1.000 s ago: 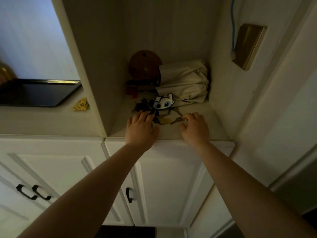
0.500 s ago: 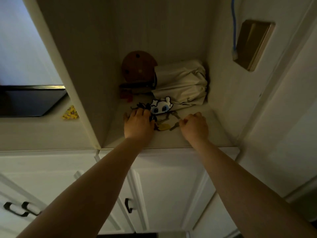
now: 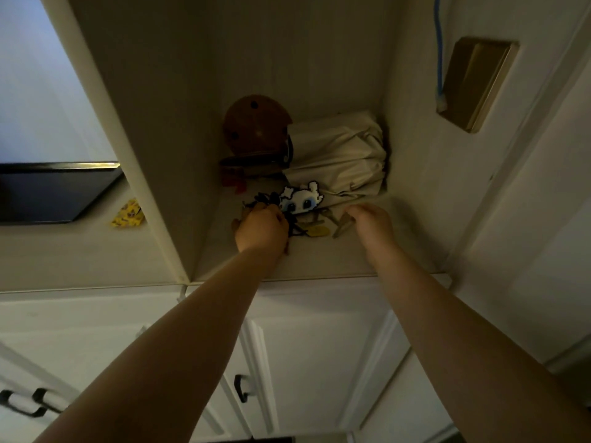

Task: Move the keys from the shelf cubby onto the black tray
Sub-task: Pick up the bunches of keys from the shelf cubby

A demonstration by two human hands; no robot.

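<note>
- Keys point(image 3: 315, 226): dark cords, white pixel-face charm, yellow tag, metal blades, lying on the cubby floor point(image 3: 319, 260) near its middle.
- Your left hand point(image 3: 260, 230): fingers curled over the dark cord end.
- Your right hand point(image 3: 372, 223): fingers bent beside a blade; grip unclear.
- Cloth bundle point(image 3: 339, 155) just behind; front edge open.
- Black tray point(image 3: 54, 193) on the counter point(image 3: 80, 251), past the divider wall point(image 3: 134, 139).

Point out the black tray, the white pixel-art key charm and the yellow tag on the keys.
black tray point(image 3: 48, 196), head view, its dark inner floor.
white pixel-art key charm point(image 3: 300, 199), head view, its face.
yellow tag point(image 3: 317, 231), head view, its flat middle.
</note>
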